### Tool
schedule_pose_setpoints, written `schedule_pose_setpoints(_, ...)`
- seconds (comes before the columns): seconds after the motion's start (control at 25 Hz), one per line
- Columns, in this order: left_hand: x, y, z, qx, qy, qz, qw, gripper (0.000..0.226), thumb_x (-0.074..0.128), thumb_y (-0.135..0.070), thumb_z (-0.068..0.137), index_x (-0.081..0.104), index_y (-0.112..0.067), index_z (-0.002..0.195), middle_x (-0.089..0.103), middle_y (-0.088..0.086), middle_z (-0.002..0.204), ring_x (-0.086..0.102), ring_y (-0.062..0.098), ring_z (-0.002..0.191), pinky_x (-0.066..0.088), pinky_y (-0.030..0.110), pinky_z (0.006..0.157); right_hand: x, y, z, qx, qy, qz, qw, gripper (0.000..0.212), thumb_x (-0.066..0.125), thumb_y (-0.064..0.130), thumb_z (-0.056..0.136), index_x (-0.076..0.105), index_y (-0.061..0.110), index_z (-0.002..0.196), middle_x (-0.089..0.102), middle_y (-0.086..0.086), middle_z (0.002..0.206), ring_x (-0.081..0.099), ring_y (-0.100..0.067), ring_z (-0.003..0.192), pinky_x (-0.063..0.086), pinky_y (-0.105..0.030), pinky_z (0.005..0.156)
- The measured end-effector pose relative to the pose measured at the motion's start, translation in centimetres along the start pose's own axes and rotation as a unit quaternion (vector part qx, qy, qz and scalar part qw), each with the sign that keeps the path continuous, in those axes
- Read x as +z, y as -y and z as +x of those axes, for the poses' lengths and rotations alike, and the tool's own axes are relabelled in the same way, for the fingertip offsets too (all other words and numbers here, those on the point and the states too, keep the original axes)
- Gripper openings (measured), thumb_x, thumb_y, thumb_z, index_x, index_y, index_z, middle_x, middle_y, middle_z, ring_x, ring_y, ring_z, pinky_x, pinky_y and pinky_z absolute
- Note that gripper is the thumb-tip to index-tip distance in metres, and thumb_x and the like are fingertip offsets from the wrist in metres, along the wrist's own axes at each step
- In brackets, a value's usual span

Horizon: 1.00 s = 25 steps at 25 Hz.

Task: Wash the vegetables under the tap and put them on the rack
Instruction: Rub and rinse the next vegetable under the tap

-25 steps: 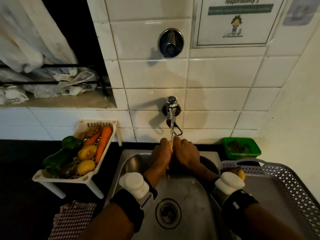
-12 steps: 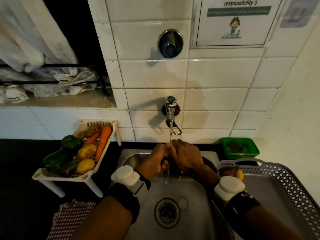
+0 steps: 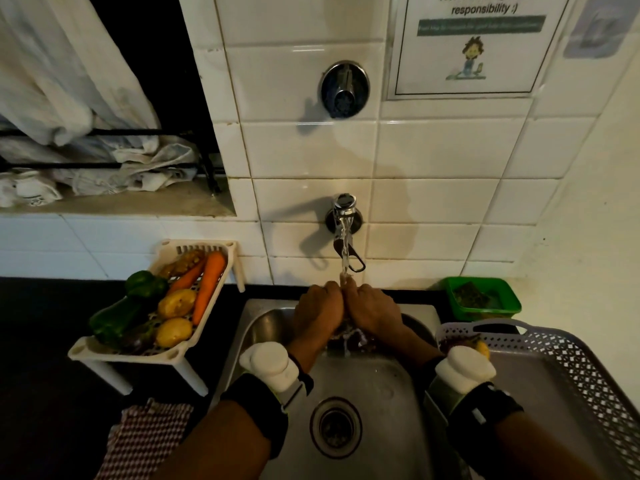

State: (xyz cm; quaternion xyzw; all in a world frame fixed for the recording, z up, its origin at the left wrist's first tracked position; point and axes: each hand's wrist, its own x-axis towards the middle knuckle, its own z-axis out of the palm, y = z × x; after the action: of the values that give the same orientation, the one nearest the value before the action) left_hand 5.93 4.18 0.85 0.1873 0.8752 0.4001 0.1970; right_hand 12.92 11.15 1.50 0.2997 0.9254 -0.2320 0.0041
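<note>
My left hand (image 3: pixel 318 308) and my right hand (image 3: pixel 372 308) are pressed together under the water stream (image 3: pixel 344 261) from the wall tap (image 3: pixel 343 209), above the steel sink (image 3: pixel 384 393). Their fingers curl round a small vegetable that is almost wholly hidden between them. To the left stands a white rack (image 3: pixel 173 355) holding carrots (image 3: pixel 211 285), potatoes (image 3: pixel 175 303) and green peppers (image 3: pixel 114 320). At the right, a grey perforated basket (image 3: pixel 571 362) holds a purple and a yellow vegetable (image 3: pixel 481 348) in its near-left corner.
A green tub (image 3: pixel 485 308) with a sponge sits behind the basket. A checked cloth (image 3: pixel 145 434) lies on the dark counter left of the sink. The drain (image 3: pixel 335 426) is in the sink's middle. Above the tap, a round valve (image 3: pixel 344 88) juts from the tiled wall.
Both hands stay under the stream and shift slightly around the vegetable. The yellowish tip that showed between the fingertips a second ago is now nearly hidden.
</note>
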Motion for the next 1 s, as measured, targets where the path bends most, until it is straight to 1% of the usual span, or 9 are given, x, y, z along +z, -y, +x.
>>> schedule_pose_setpoints(0.12, -0.6, -1.3, -0.3, -0.175, 0.084, -0.211, 0.958, 0.036, 0.040, -0.035, 0.096, 0.054, -0.012, 0.073, 0.050, 0.006, 0.063, 0.044, 0.016, 0.051, 0.041, 0.024, 0.051, 0.1, -0.5, -0.6, -0.067, -0.118, -0.076, 0.988, 0.056, 0.011, 0.055, 0.097, 0.053, 0.019, 0.104, 0.063, -0.003, 0.087, 0.058, -0.018, 0.073, 0.043, -0.030, 0.068)
schedule_pose_setpoints(0.24, -1.5, -1.6, -1.7, -0.205, 0.168, -0.236, 0.935, 0.044, 0.036, -0.036, 0.096, 0.049, -0.015, 0.060, 0.040, 0.000, 0.050, 0.031, 0.009, 0.036, 0.026, 0.016, 0.037, 0.0, -1.0, -1.0, -0.107, -0.141, -0.077, 0.981, 0.064, 0.004, 0.062, 0.091, 0.052, 0.020, 0.093, 0.062, -0.003, 0.091, 0.054, -0.015, 0.072, 0.043, -0.029, 0.068)
schedule_pose_setpoints(0.36, -0.8, -2.1, -1.4, -0.214, 0.111, -0.187, 0.952, 0.049, 0.034, -0.042, 0.099, 0.048, -0.012, 0.061, 0.042, 0.002, 0.050, 0.035, 0.011, 0.038, 0.029, 0.020, 0.040, -0.3, -0.3, -0.8, -0.099, -0.142, -0.069, 0.982, 0.070, 0.001, 0.060, 0.085, 0.054, 0.017, 0.100, 0.065, -0.007, 0.094, 0.056, -0.018, 0.076, 0.041, -0.029, 0.068)
schedule_pose_setpoints(0.52, -0.1, -1.5, -0.5, -0.070, 0.016, -0.005, 0.997, 0.042, 0.031, -0.038, 0.101, 0.050, -0.014, 0.074, 0.051, 0.003, 0.075, 0.049, 0.015, 0.066, 0.040, 0.027, 0.064, 0.0, 0.3, 0.1, -0.042, -0.035, -0.074, 0.996, 0.035, 0.029, 0.036, 0.101, 0.048, 0.013, 0.119, 0.058, -0.011, 0.114, 0.057, -0.026, 0.104, 0.046, -0.035, 0.087)
schedule_pose_setpoints(0.64, -0.3, -0.6, -1.2, -0.010, -0.043, 0.124, 0.991, 0.047, 0.028, -0.044, 0.100, 0.060, -0.010, 0.097, 0.053, 0.007, 0.085, 0.051, 0.017, 0.076, 0.039, 0.029, 0.070, 0.1, -0.4, 1.3, 0.007, 0.109, 0.074, 0.991, 0.034, 0.047, 0.035, 0.097, 0.048, 0.014, 0.123, 0.055, -0.005, 0.121, 0.053, -0.026, 0.118, 0.044, -0.033, 0.096)
schedule_pose_setpoints(0.72, 0.0, -0.9, -0.9, -0.049, -0.028, 0.135, 0.989, 0.045, 0.031, -0.042, 0.100, 0.061, -0.008, 0.105, 0.059, 0.010, 0.091, 0.052, 0.018, 0.074, 0.040, 0.029, 0.070, 0.3, -0.6, 1.3, 0.002, 0.102, 0.073, 0.992, 0.035, 0.043, 0.040, 0.097, 0.046, 0.017, 0.124, 0.056, -0.005, 0.117, 0.055, -0.026, 0.113, 0.044, -0.034, 0.093)
schedule_pose_setpoints(0.8, 0.0, -1.7, -0.1, -0.166, 0.012, 0.000, 0.986, 0.044, 0.034, -0.041, 0.100, 0.060, -0.006, 0.092, 0.056, 0.009, 0.076, 0.046, 0.016, 0.060, 0.040, 0.028, 0.061, 0.4, -0.7, 0.6, -0.032, -0.009, -0.048, 0.998, 0.039, 0.028, 0.044, 0.100, 0.045, 0.017, 0.123, 0.058, -0.008, 0.110, 0.058, -0.026, 0.101, 0.047, -0.037, 0.084)
schedule_pose_setpoints(0.88, -0.6, -1.4, -0.3, -0.243, 0.100, -0.187, 0.947, 0.046, 0.039, -0.044, 0.097, 0.052, -0.011, 0.067, 0.044, 0.003, 0.056, 0.038, 0.013, 0.044, 0.034, 0.022, 0.046, 0.4, -0.7, -0.7, -0.082, -0.111, -0.067, 0.988, 0.052, 0.016, 0.054, 0.097, 0.052, 0.019, 0.109, 0.061, -0.005, 0.098, 0.060, -0.020, 0.082, 0.045, -0.032, 0.070)
schedule_pose_setpoints(1.0, -1.3, -0.3, -0.8, -0.228, 0.181, -0.294, 0.910, 0.042, 0.041, -0.039, 0.094, 0.048, -0.016, 0.060, 0.039, -0.001, 0.049, 0.033, 0.009, 0.035, 0.028, 0.016, 0.037, 0.8, -1.3, -1.0, -0.113, -0.132, -0.069, 0.982, 0.066, 0.004, 0.066, 0.089, 0.051, 0.020, 0.096, 0.055, 0.001, 0.090, 0.052, -0.014, 0.069, 0.035, -0.027, 0.061)
